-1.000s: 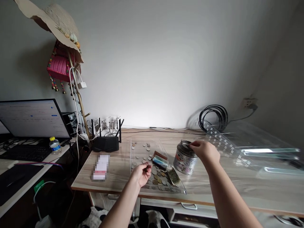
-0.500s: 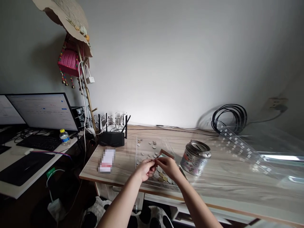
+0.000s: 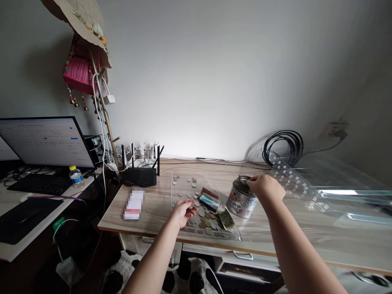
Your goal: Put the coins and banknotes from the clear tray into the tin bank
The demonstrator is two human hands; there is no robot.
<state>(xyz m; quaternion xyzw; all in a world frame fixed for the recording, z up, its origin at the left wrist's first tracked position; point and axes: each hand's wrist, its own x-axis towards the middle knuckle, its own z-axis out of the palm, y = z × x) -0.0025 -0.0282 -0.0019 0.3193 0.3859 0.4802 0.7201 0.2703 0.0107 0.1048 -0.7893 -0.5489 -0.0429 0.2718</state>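
A metal tin can (image 3: 241, 200) with a printed floral side and a lid stands upright on the desk. My right hand (image 3: 266, 188) is at its lid, fingertips pinched together and pointing down; whatever they hold is hidden. Left of the can lies a clear plastic tray (image 3: 180, 179) with several silver and gold coins (image 3: 202, 225) scattered in it. Over the coins hovers my left hand (image 3: 184, 213), its fingers curled in a closed grip whose contents I cannot make out. Folded banknotes (image 3: 210, 201) and a greenish note (image 3: 226, 219) rest by the tray's right side.
A black router (image 3: 139, 177) stands at the desk's back left, with a pale paper slip (image 3: 134, 205) in front. Coiled black cable (image 3: 283, 148) leans on the wall near clear plastic panels (image 3: 294, 179). A monitor (image 3: 45, 141) and a bottle (image 3: 76, 176) occupy the left desk.
My right hand has moved from beside my left hand over the tray to the can's lid. My left hand stays over the coins. The camera view has shifted slightly right.
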